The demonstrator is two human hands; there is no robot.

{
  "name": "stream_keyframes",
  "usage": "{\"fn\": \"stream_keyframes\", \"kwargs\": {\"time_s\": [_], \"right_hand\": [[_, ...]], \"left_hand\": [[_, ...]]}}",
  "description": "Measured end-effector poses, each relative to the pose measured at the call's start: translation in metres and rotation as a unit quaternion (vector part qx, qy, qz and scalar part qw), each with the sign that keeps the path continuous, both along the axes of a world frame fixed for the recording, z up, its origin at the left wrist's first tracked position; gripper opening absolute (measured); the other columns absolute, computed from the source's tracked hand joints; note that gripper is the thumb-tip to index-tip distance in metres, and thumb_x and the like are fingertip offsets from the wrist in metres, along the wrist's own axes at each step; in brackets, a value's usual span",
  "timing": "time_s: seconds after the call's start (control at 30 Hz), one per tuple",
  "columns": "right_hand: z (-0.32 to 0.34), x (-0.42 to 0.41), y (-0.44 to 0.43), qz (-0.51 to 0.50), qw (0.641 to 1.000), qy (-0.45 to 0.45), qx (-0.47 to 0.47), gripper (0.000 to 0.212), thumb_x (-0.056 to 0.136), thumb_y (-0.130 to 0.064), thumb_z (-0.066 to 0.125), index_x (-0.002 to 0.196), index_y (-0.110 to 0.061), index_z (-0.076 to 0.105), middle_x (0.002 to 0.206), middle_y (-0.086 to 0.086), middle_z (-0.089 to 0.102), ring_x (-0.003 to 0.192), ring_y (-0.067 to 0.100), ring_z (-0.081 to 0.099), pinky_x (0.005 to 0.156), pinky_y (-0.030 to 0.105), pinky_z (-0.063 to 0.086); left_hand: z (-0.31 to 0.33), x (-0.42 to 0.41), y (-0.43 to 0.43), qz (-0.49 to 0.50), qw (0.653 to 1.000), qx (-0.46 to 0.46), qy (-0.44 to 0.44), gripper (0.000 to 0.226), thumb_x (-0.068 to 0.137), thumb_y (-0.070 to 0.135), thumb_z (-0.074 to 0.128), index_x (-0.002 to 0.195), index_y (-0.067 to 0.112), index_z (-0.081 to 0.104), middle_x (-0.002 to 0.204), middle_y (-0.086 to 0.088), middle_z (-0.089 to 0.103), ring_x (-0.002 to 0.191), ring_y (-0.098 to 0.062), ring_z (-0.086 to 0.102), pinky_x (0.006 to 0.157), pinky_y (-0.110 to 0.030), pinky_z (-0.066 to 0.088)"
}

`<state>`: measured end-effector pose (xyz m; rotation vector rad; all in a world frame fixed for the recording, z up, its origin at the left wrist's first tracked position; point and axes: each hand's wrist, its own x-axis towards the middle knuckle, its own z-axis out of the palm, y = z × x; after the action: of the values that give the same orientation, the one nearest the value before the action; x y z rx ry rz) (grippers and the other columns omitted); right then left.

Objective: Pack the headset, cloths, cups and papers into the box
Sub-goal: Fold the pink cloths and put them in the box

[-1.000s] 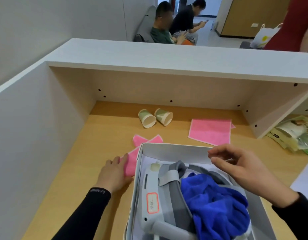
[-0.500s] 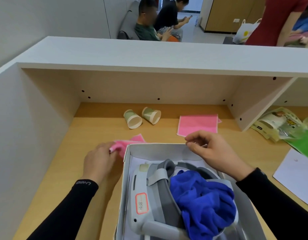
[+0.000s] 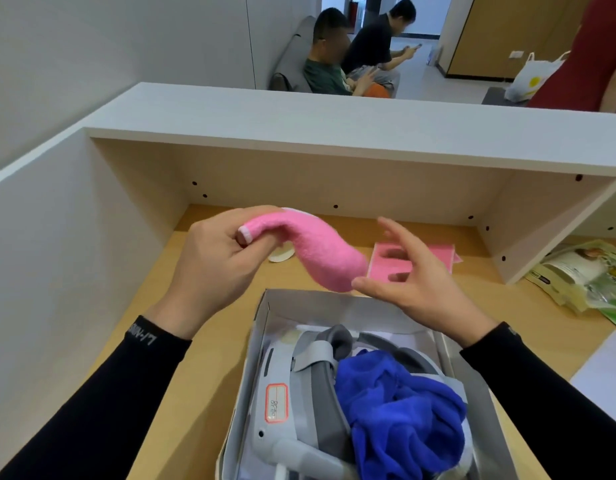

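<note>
My left hand (image 3: 216, 261) is shut on a pink cloth (image 3: 320, 252) and holds it in the air above the far end of the open grey box (image 3: 261, 317). My right hand (image 3: 417, 275) is open beside it, thumb touching the cloth's hanging end. In the box lie a grey-white headset (image 3: 299, 393) and a blue cloth (image 3: 400, 414) on top of it. A pink paper (image 3: 434, 252) lies flat on the desk behind my right hand. Only the white rim of a paper cup (image 3: 280, 255) shows under the pink cloth; the other cup is hidden.
The wooden desk (image 3: 195, 358) is closed in by a white wall on the left and a shelf overhead. A shelf divider (image 3: 535, 244) stands at right, with snack packets (image 3: 576, 271) and a white sheet (image 3: 604, 368) beyond it. People sit in the background.
My left hand has gathered the pink cloth from the desk left of the box and lifted it up over the box's far end. My right hand opened and rose toward the cloth.
</note>
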<state>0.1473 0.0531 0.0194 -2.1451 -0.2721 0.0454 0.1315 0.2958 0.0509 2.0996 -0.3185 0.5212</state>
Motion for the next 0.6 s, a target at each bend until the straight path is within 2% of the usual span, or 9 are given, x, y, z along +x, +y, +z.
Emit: {"fn": "stream_keyframes", "kwargs": {"time_s": [0.1,0.2,0.23,0.3,0.37,0.43,0.5,0.57,0.6], "right_hand": [[0.008,-0.008,-0.009,0.058,0.997,-0.008,0.043,0.081,0.053,-0.052,0.076,0.123,-0.058,0.036,0.126,-0.034,0.045,0.112,-0.011,0.050,0.083,0.012,0.049],[0.002,-0.018,-0.028,0.091,0.995,-0.008,0.047,0.036,0.064,-0.043,0.075,0.098,-0.038,0.063,0.099,-0.013,0.070,0.086,0.002,0.066,0.070,0.016,0.054],[-0.003,-0.021,-0.035,0.094,0.995,0.006,0.034,0.025,0.068,-0.039,0.073,0.090,-0.033,0.066,0.093,-0.009,0.072,0.077,0.006,0.067,0.067,0.019,0.055],[-0.013,-0.026,-0.050,0.115,0.990,0.066,-0.048,0.016,0.072,-0.030,0.068,0.087,-0.029,0.069,0.084,-0.010,0.073,0.073,0.006,0.067,0.069,0.024,0.055],[-0.024,-0.029,-0.062,0.161,0.965,0.130,-0.161,0.022,0.074,-0.029,0.072,0.096,-0.030,0.070,0.088,-0.015,0.073,0.081,0.000,0.066,0.077,0.021,0.052],[-0.028,-0.025,-0.068,0.140,0.965,0.144,-0.166,0.033,0.074,-0.036,0.075,0.106,-0.028,0.068,0.099,-0.015,0.070,0.089,-0.004,0.064,0.082,0.014,0.049],[-0.022,-0.013,-0.071,0.055,0.989,0.124,-0.064,0.027,0.079,-0.034,0.069,0.105,-0.029,0.065,0.098,-0.014,0.068,0.086,-0.007,0.063,0.081,0.011,0.050],[-0.018,0.006,-0.074,-0.026,0.995,0.094,-0.009,0.018,0.085,-0.026,0.064,0.102,-0.026,0.064,0.091,-0.013,0.067,0.079,-0.006,0.063,0.072,0.009,0.049],[-0.021,0.017,-0.078,-0.056,0.995,0.084,-0.013,0.017,0.086,-0.024,0.063,0.104,-0.022,0.065,0.089,-0.011,0.067,0.079,0.000,0.064,0.068,0.010,0.048]], "left_hand": [[0.014,-0.016,-0.020,-0.069,0.995,-0.066,0.023,0.021,0.083,0.001,0.064,0.086,0.019,0.074,0.075,0.013,0.072,0.058,0.004,0.059,0.053,-0.006,0.040],[0.009,-0.027,-0.037,-0.144,0.979,-0.101,0.101,0.024,0.083,0.003,0.065,0.089,0.025,0.072,0.074,0.018,0.073,0.059,0.004,0.061,0.052,-0.008,0.043],[0.003,-0.028,-0.041,-0.163,0.975,-0.064,0.136,0.022,0.083,0.008,0.066,0.090,0.029,0.072,0.080,0.020,0.073,0.066,0.005,0.063,0.058,-0.009,0.047],[-0.013,-0.024,-0.046,-0.196,0.951,0.108,0.215,0.017,0.084,0.021,0.067,0.096,0.031,0.073,0.097,0.013,0.072,0.088,0.001,0.062,0.078,-0.020,0.050],[-0.027,-0.020,-0.052,-0.234,0.885,0.295,0.272,0.032,0.083,0.029,0.063,0.115,0.030,0.065,0.123,0.009,0.060,0.112,-0.002,0.051,0.093,-0.016,0.036],[-0.032,-0.015,-0.056,-0.249,0.849,0.344,0.316,0.054,0.078,0.042,0.062,0.130,0.033,0.052,0.141,0.009,0.043,0.130,-0.003,0.037,0.098,-0.011,0.027],[-0.027,-0.004,-0.060,-0.230,0.876,0.281,0.318,0.061,0.072,0.056,0.057,0.130,0.037,0.049,0.140,0.019,0.042,0.126,0.007,0.037,0.096,-0.005,0.027],[-0.022,0.015,-0.066,-0.186,0.914,0.198,0.303,0.047,0.079,0.048,0.058,0.124,0.035,0.055,0.125,0.022,0.052,0.111,0.013,0.047,0.089,-0.002,0.034],[-0.023,0.028,-0.071,-0.152,0.928,0.186,0.286,0.038,0.084,0.040,0.059,0.121,0.032,0.059,0.120,0.020,0.057,0.107,0.008,0.052,0.090,-0.009,0.041]]}}
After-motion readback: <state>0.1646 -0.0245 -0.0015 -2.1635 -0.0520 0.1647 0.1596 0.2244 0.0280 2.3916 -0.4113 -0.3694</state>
